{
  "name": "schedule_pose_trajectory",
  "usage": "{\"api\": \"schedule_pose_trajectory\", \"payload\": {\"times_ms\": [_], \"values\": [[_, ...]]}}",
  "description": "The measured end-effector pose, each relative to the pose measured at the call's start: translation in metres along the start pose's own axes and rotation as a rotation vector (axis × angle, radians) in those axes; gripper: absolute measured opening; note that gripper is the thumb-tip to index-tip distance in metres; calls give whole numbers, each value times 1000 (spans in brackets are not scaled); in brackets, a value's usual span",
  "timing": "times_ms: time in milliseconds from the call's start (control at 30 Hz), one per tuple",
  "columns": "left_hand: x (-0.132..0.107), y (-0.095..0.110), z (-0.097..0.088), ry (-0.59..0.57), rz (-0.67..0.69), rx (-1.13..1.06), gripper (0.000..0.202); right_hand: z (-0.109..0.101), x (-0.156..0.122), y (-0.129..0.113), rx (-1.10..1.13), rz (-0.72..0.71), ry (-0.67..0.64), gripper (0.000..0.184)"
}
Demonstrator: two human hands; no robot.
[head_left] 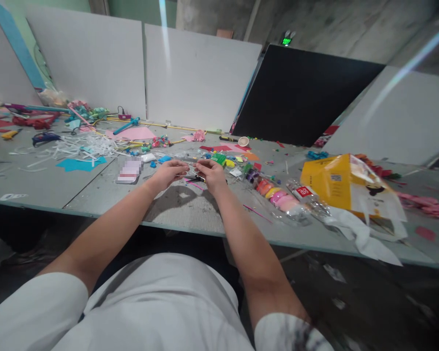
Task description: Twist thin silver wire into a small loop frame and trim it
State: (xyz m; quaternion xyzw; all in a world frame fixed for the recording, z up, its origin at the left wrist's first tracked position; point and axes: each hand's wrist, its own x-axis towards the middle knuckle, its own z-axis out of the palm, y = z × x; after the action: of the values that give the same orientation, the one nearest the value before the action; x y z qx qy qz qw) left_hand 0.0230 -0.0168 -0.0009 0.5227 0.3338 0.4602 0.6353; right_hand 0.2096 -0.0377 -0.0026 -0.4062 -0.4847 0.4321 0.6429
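My left hand (171, 174) and my right hand (212, 175) are close together above the table's front part, fingers pinched. Between them run thin pale strands, too fine to name for certain. Just below the fingertips lies a black-handled tool (196, 180), partly covered by my right hand, and a thin magenta strip (195, 185). Left of my left hand rests a phone-like flat object (129, 170), its face blurred out. Small blue lumps (164, 159) sit beyond my left hand, and green and yellow pieces (219, 158) beyond my right.
A clear pack of coloured clay discs (272, 192), a plastic bottle (305, 191) and a yellow bag (325, 180) lie to the right. White paper strips (84, 147) and blue paper (82, 164) spread leftward. Upright white panels (201, 73) and a black panel (303, 95) stand behind.
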Motion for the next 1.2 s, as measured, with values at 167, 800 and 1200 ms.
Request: {"api": "schedule_pose_trajectory", "payload": {"times_ms": [167, 800, 1200], "values": [[-4, 2, 2, -15, -45, 34, 29, -2, 4, 6, -46, -37, 11, 45], [1, -1, 2, -89, 12, 72, 35, -5, 11, 12, -225, -119, -19, 44], [0, -2, 2, -58, -1, 65, 20, -2, 7, 5, -328, -58, -90, 32]]}}
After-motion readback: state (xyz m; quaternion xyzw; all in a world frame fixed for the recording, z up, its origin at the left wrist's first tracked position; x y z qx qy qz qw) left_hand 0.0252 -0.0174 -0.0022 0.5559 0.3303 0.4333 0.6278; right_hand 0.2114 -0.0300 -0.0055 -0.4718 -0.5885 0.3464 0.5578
